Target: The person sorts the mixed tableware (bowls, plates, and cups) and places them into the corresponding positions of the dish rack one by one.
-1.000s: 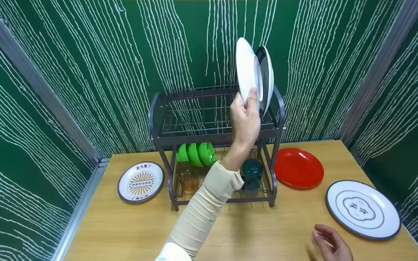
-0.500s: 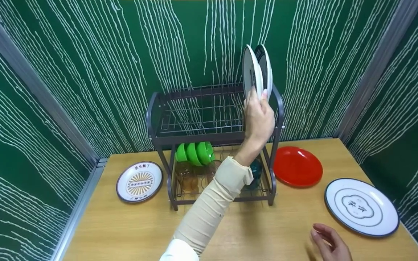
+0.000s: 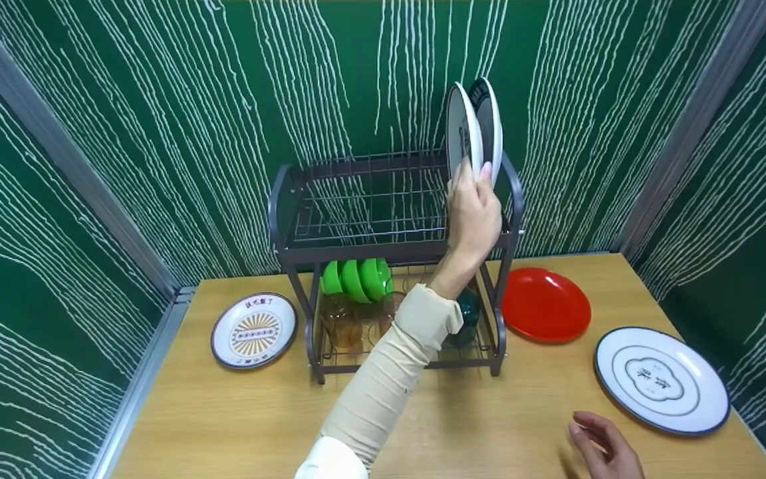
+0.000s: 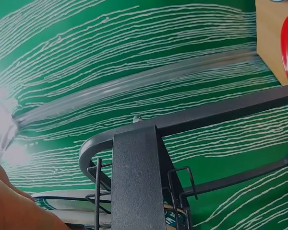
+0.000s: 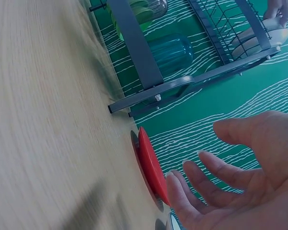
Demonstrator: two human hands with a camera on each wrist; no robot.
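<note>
My left hand (image 3: 475, 216) pinches the lower edge of a white plate (image 3: 459, 126) with dark markings. The plate stands on edge at the right end of the rack's upper tier. Just to its right a second white plate (image 3: 495, 130) with a dark pattern stands upright too. In the left wrist view only part of the left hand (image 4: 19, 208) shows, beside the rack's frame. Low at the front right, my right hand (image 3: 608, 446) holds nothing; its fingers are loosely bent, as the right wrist view confirms. Nearest to it lies a white plate (image 3: 655, 382) with a blue rim.
The dark two-tier dish rack (image 3: 370, 253) stands at the table's back. Its lower tier holds green bowls (image 3: 356, 279), an amber glass (image 3: 345, 326) and a teal glass (image 3: 468, 313). A red plate (image 3: 546, 306) lies right of it, a patterned plate (image 3: 255, 331) left.
My left hand has moved right and brought the held plate down into the rack's upper tier, close beside the other upright plate. The right hand has stayed in place.
</note>
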